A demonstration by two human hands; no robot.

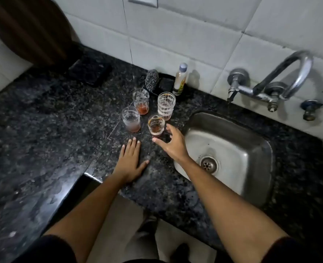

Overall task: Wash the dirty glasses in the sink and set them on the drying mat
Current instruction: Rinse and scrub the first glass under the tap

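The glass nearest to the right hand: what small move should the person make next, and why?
Probably close the right hand around the nearest glass and lift it toward the sink. The hand is open, with fingers curved just beside that glass, not yet gripping it. All four glasses stand dirty on the counter, and the left hand lies flat on it.

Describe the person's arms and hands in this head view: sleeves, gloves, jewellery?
Both forearms are bare from the elbows down. Dark short sleeves show only at the bottom edge of the frame. The left hand and right hand wear no gloves, and no rings, watch or bracelets are visible. The fingers have short nails. No markings are visible in the dim light.
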